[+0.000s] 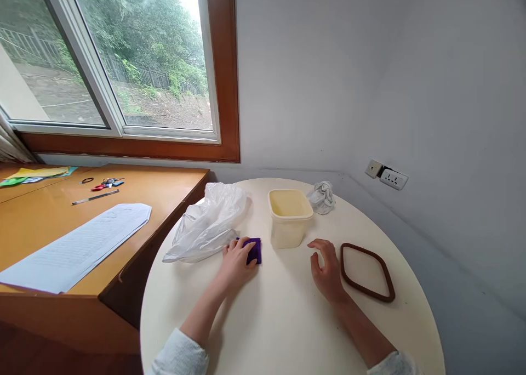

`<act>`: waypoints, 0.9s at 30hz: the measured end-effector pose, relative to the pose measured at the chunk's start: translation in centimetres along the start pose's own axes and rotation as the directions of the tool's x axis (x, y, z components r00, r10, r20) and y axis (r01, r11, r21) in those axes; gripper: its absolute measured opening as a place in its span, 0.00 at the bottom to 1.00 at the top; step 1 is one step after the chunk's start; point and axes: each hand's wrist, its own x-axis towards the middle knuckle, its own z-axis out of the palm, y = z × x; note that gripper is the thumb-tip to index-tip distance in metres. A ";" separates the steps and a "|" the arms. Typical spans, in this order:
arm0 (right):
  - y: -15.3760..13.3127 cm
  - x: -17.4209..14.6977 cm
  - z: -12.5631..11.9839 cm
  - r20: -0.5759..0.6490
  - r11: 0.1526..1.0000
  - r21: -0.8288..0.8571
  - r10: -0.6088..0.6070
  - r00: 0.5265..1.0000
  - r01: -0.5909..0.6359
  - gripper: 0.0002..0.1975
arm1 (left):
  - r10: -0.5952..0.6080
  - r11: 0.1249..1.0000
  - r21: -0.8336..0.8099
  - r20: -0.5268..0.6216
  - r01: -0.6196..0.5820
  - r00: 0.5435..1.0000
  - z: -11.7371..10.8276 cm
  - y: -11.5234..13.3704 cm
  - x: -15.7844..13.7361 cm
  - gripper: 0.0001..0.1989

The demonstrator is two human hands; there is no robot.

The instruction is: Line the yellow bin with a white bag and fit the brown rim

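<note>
My left hand (238, 262) is on a small, folded purple cloth (255, 250) lying on the round table, its fingers and thumb bent around the near side of the cloth. A crumpled white plastic bag (209, 221) lies just beyond and left of that hand. Over the table to the right, my right hand (326, 268) is open, thumb and fingers curved apart with nothing between them. It is between a cream square tub (290, 232) without a lid and a brown, rounded-square frame (388, 279), close to the frame's left side.
Behind the tub, a crumpled grey-white wad (322, 198) sits near the wall. The round white table (283, 331) stands beside a wooden desk (172, 183) holding paper sheets (82, 249), a pen (95, 197) and small red and blue items (107, 183). A wall socket (393, 179) is at right.
</note>
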 end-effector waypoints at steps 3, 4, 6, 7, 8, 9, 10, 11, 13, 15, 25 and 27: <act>0.0 -0.1 0.1 0.016 1.000 0.028 0.006 1.000 -0.007 0.14 | 0.077 0.997 0.000 0.070 -0.077 0.995 -0.9 -0.1 -0.2 0.16; 0.0 -0.2 0.2 0.026 0.999 0.043 0.008 1.000 -0.009 0.14 | 0.093 0.996 -0.005 0.100 -0.093 0.991 -1.1 -0.1 -0.2 0.15; -0.2 -0.3 0.4 0.049 0.997 0.075 0.008 0.999 -0.012 0.14 | 0.099 0.995 -0.015 0.127 -0.098 0.987 -1.2 0.0 -0.2 0.13; -0.3 -0.4 0.5 0.061 0.996 0.090 0.006 0.998 -0.011 0.14 | 0.093 0.996 -0.019 0.120 -0.091 0.988 -1.1 0.0 -0.1 0.12; -0.4 -0.5 0.6 0.075 0.995 0.104 0.003 0.997 -0.010 0.14 | 0.087 0.996 -0.025 0.108 -0.085 0.990 -1.0 0.0 0.0 0.11; -0.6 -0.5 0.7 0.090 0.993 0.115 0.000 0.996 -0.010 0.14 | 0.083 0.996 -0.033 0.093 -0.080 0.992 -0.9 0.1 0.1 0.10; -0.9 -0.6 0.8 0.109 0.992 0.124 -0.002 0.994 -0.011 0.14 | 0.082 0.996 -0.044 0.077 -0.079 0.994 -0.8 0.1 0.1 0.10; -1.1 -0.6 0.9 0.134 0.991 0.134 -0.003 0.991 -0.015 0.14 | 0.086 0.995 -0.060 0.063 -0.082 0.994 -0.8 0.2 0.2 0.10; -1.8 -0.8 1.1 0.213 0.988 0.154 -0.004 0.977 -0.030 0.15 | 0.099 0.988 -0.121 0.035 -0.094 0.995 -0.8 0.6 0.1 0.11; -2.5 -0.9 1.3 0.315 0.983 0.171 0.007 0.949 -0.064 0.20 | 0.116 0.967 -0.233 0.021 -0.108 0.993 -1.1 1.3 0.0 0.11; -3.6 -1.3 2.9 0.532 0.786 0.393 0.228 0.815 -0.477 0.08 | 0.202 0.592 -0.806 0.137 -0.009 0.970 -1.7 5.0 -0.8 0.10; -3.4 -1.3 3.0 0.589 0.683 0.430 0.283 0.757 -0.591 0.11 | 0.162 0.560 -0.828 0.134 0.021 0.978 -1.7 5.0 -0.7 0.11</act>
